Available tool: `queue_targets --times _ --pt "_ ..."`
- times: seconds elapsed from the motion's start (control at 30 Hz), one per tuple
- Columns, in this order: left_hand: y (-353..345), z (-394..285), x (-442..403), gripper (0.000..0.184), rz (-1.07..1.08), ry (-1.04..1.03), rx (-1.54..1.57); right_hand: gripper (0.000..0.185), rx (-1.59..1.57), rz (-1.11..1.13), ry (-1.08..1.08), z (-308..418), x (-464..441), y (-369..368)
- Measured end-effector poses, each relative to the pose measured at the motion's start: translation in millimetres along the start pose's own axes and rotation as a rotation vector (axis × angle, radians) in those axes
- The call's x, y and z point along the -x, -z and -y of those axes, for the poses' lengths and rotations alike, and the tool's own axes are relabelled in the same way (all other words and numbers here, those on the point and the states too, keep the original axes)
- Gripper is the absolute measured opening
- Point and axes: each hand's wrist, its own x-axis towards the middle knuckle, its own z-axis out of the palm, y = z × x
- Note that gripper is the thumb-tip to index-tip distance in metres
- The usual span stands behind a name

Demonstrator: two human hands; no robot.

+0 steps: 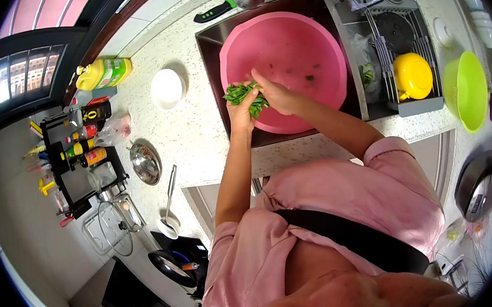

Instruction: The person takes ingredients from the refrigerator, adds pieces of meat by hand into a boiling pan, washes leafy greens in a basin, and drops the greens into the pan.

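Note:
Bright green leafy vegetables (234,94) are bunched between my hands, over the left side of a large pink basin (312,36). My left hand (241,112) is closed around the bunch from below, with leaves sticking out past the fingers. Pressed against the greens from the right is my right hand (276,97), its thumb raised and its other fingers partly hidden. The basin sits in the sink (212,57) and holds water with a few dark bits in it.
A white bowl (167,89) and a metal bowl (145,162) are on the counter to the left. Behind the sink lies a black-and-green knife (214,10). On the right are a dish rack with a yellow pot (413,76) and a green basin (465,92).

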Motion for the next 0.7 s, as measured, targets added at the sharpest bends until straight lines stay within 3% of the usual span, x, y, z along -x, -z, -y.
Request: queue_targets --times 0.17,0.23,0.3,0.37,0.43,0.47,0.57,0.7 --pt "3.8 1.9 -2.1 0.025 0.018 0.113 -0.018 0.05 0.121 0.089 -0.056 7.9 -9.4 27.5" --pt "7.5 -0.6 0.9 0.025 -0.003 0.124 -0.011 0.035 0.347 -0.037 0.093 26.4 -17.1 49.4" --pt "7.7 -8.4 5.2 0.026 -0.018 0.12 -0.012 0.026 0.486 0.023 0.101 47.8 -22.6 78.4" --pt "7.7 -16.2 10.0 0.024 -0.053 0.117 -0.012 0.024 0.449 -0.143 -0.119 68.3 -30.9 103.4" --pt "13.2 -20.3 11.9 0.023 -0.068 0.118 -0.002 0.024 0.877 -0.288 -0.126 63.3 -50.4 151.5" --pt "16.8 -21.9 12.6 0.023 -0.071 0.134 -0.005 0.024 0.88 -0.286 -0.134 58.7 -53.1 168.9" --pt "24.9 -22.4 14.1 0.023 -0.085 0.15 -0.012 0.029 1.54 -0.286 -0.098 48.7 -55.7 212.1" --pt "33.8 -16.4 14.7 0.024 -0.107 0.158 0.007 0.033 1.773 -0.368 -0.123 5.7 -68.1 269.1"
